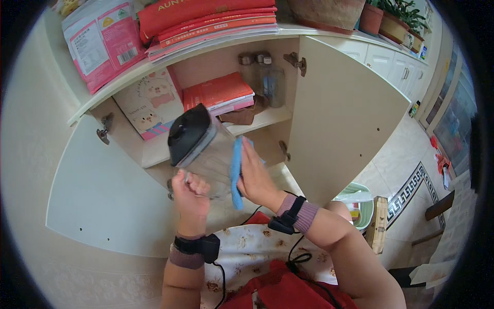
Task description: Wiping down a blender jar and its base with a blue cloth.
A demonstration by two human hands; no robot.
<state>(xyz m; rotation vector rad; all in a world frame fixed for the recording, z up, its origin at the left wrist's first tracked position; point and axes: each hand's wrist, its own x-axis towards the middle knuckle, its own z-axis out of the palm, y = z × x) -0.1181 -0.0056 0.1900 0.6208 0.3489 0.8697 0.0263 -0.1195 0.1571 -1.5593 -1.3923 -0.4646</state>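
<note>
A clear pitcher (pixel 216 162) with a black lid (pixel 190 133) is held tilted in front of the cabinet. My left hand (pixel 191 197) grips it at the lower left, with the fingers curled, apparently around its handle. Against the pitcher's right side my right hand (pixel 256 175) presses a blue cloth (pixel 236 174), palm flat and fingers extended. Part of the cloth is hidden behind that hand. Black straps with small devices sit over both wrists.
Two cabinet doors, the left (pixel 104 193) and the right (pixel 335 116), stand open. Inside are red books (pixel 218 90), a pig-patterned box (pixel 154 100) and glass bottles (pixel 266 77). Above lie stacked books (pixel 212 23), a pink bag (pixel 104 42) and a plant pot (pixel 326 13). A green basket (pixel 366 216) stands at right.
</note>
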